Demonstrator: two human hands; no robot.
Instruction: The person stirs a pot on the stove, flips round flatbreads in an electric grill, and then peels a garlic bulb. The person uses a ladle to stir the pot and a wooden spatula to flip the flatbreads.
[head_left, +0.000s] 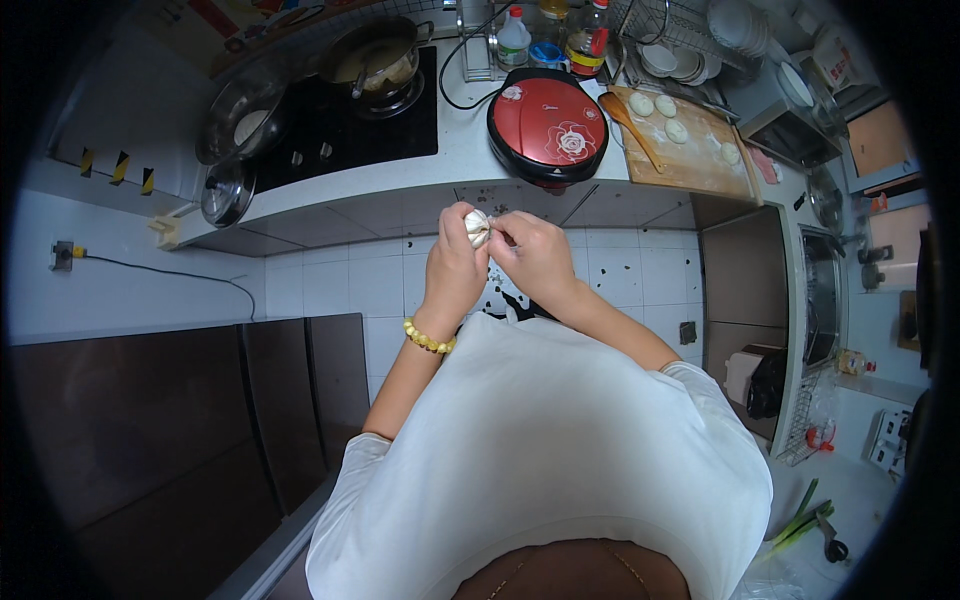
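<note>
My left hand (459, 251) grips a whitish, pleated round item that looks like a garlic bulb (477, 228), held up in front of my chest above the tiled floor. Pinched against its right side are the thumb and forefinger of my right hand (529, 251); whether they hold a piece of it cannot be made out. Beyond the hands, on the counter, a red electric baking pan (550, 120) with a flower pattern stands with its lid down. To its right a wooden board (705, 161) bears several pale dough rounds (676, 132) and a wooden spatula (631, 131).
A black gas hob (337, 135) with a pan (375, 56) lies at the left, beside a metal bowl (244, 116) and a glass lid (227, 193). Bottles (514, 39) stand behind the baking pan. A sink (821, 292), green onions (802, 521) and scissors (832, 547) are at the right.
</note>
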